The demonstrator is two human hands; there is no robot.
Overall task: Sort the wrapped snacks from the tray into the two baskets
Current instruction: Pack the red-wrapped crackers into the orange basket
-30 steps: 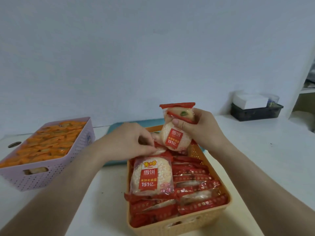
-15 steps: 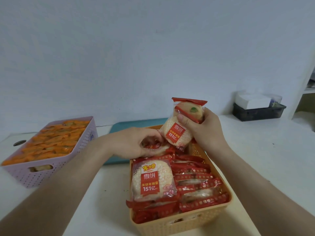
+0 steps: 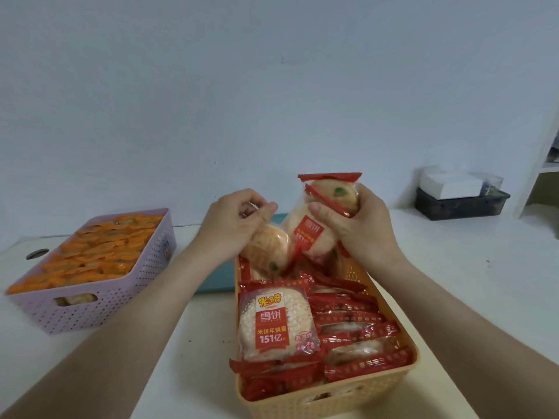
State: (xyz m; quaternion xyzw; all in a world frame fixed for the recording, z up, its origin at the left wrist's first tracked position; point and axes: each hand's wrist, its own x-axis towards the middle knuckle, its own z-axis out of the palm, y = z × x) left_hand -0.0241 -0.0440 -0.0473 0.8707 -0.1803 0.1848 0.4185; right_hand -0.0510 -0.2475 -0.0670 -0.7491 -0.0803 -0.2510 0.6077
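An orange basket (image 3: pixel 357 391) in front of me is packed with several red-wrapped rice crackers; one (image 3: pixel 276 322) lies face up on top. My right hand (image 3: pixel 360 225) grips two red-wrapped rice crackers (image 3: pixel 317 219) above the basket's far end. My left hand (image 3: pixel 233 225) pinches the top edge of another wrapped rice cracker (image 3: pixel 267 249), lifted just over the basket's far left corner. A purple basket (image 3: pixel 99 303) at the left holds several orange-wrapped snacks (image 3: pixel 93 252). A teal tray (image 3: pixel 216 281) lies behind the orange basket, mostly hidden.
A black bin (image 3: pixel 459 204) with a white box stands at the back right by the wall. A white shelf unit (image 3: pixel 544 176) rises at the far right edge. A round cable hole (image 3: pixel 37 254) sits in the white table at the far left.
My left hand has risen from the basket's far end with a wrapped rice cracker pinched in it. My right hand stayed raised with its crackers, shifting slightly.
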